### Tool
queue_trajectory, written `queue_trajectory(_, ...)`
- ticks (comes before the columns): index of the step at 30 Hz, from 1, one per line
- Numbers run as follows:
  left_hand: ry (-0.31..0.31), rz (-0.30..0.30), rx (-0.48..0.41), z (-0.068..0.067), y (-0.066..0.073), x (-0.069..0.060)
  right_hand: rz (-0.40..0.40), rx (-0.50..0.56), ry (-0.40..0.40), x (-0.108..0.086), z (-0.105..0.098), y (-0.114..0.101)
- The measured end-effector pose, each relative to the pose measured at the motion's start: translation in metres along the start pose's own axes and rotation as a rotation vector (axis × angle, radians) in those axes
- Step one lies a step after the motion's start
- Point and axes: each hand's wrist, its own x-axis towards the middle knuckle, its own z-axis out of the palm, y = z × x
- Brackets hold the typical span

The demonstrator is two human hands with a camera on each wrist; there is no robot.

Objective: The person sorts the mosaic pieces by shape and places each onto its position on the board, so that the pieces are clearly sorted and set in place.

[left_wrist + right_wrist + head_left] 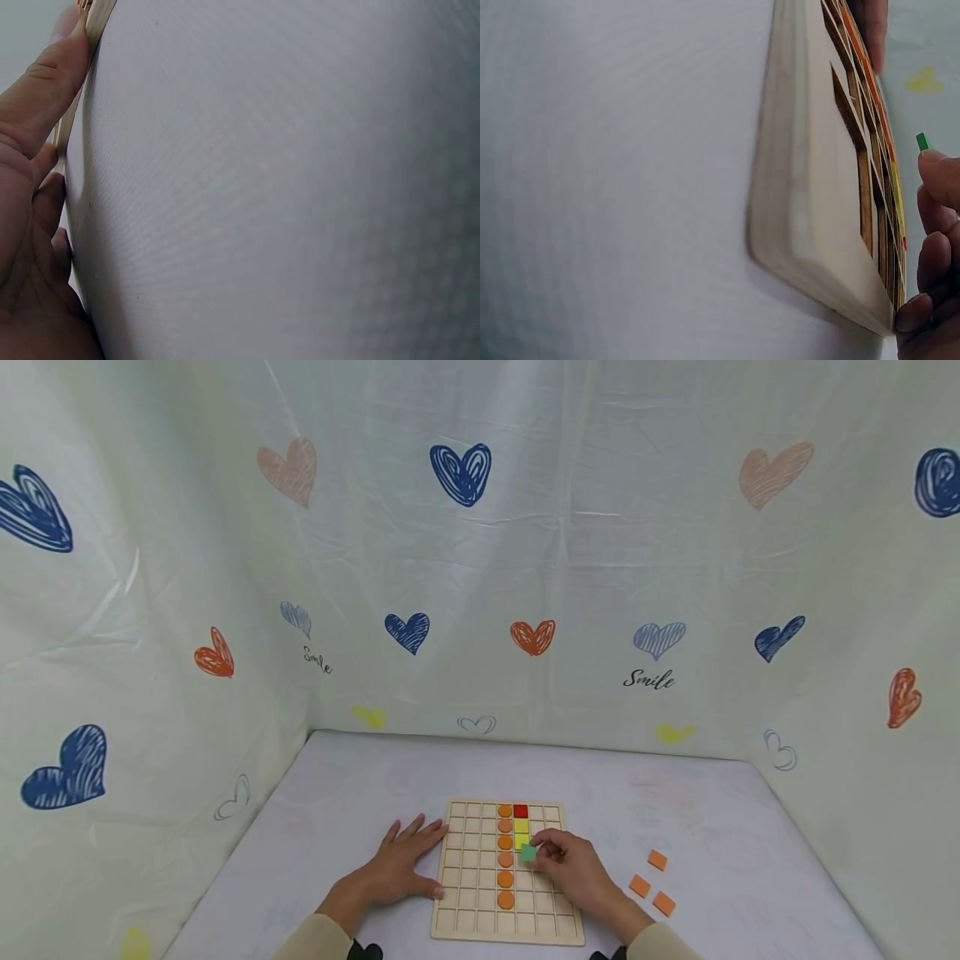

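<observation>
A wooden grid board point(468, 922) lies on the table in the head view. One of its columns holds several orange round pieces point(506, 878). To the right of that column, at the far end, sit a red square tile point(521, 811) and two yellow square tiles point(521, 826). My right hand point(577, 868) pinches a green square tile point(528, 852) over the board, just below the yellow ones; the right wrist view shows the green tile point(922, 141) raised off the board. With fingers spread, my left hand point(397, 867) touches the board's left edge.
Three loose orange square tiles point(640, 886) lie on the white tabletop point(720, 827) to the right of the board. Behind and beside the table hangs a pale curtain point(585, 568) printed with hearts.
</observation>
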Motion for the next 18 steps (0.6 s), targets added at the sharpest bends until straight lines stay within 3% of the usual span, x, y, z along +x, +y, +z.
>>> queue_trajectory(18,-0.002,0.012,-0.015,0.0001,-0.0004,0.0001,0.011,-0.136,-0.025,0.0011,0.007,-0.0049)
